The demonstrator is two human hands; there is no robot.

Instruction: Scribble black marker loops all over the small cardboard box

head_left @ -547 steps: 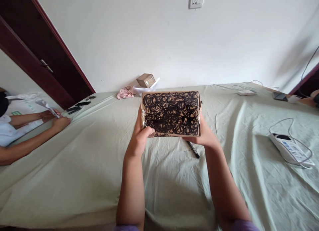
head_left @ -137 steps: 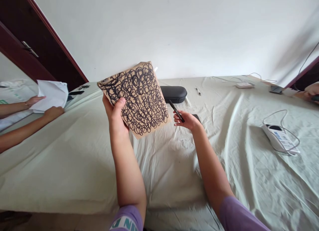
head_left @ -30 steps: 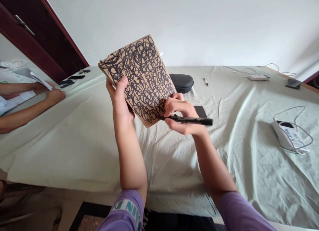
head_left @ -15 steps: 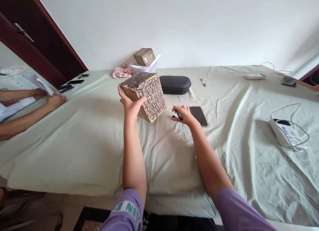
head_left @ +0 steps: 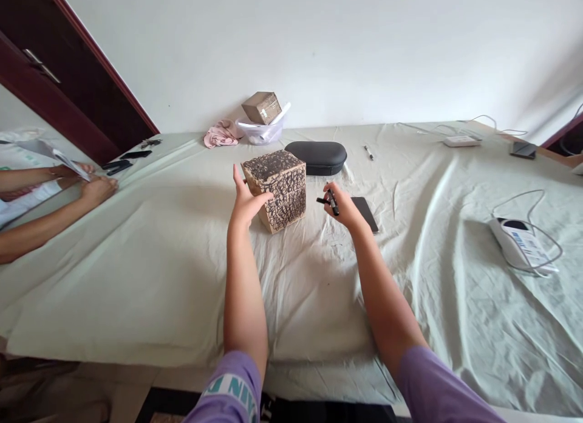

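A cardboard box (head_left: pixel 288 195) covered in black looping scribbles stands on the cloth in front of me. My left hand (head_left: pixel 246 201) grips its left side, thumb across the front face and one finger pointing up; the other fingers are partly hidden behind the box. Right of the box, my right hand (head_left: pixel 342 205) is closed around a black marker (head_left: pixel 333 202). A small black piece, perhaps its cap, sticks out to the left between the fingers. Beneath and beyond that hand lies a dark flat phone-like slab (head_left: pixel 365 213), partly covered by the hand.
Behind the box are a black zip case (head_left: pixel 316 158), a plastic tub (head_left: pixel 260 132) bearing a smaller box (head_left: pixel 262 107), and a pink cloth (head_left: pixel 222 134). Another pen (head_left: pixel 368 152) lies farther back. A corded white device (head_left: pixel 522 244) sits right. At left, another person's hands (head_left: pixel 96 191) hold papers.
The scribbled box has turned and come down from a tilt to a more upright stance, with my left hand still on it. My right hand has turned, showing more of the marker.
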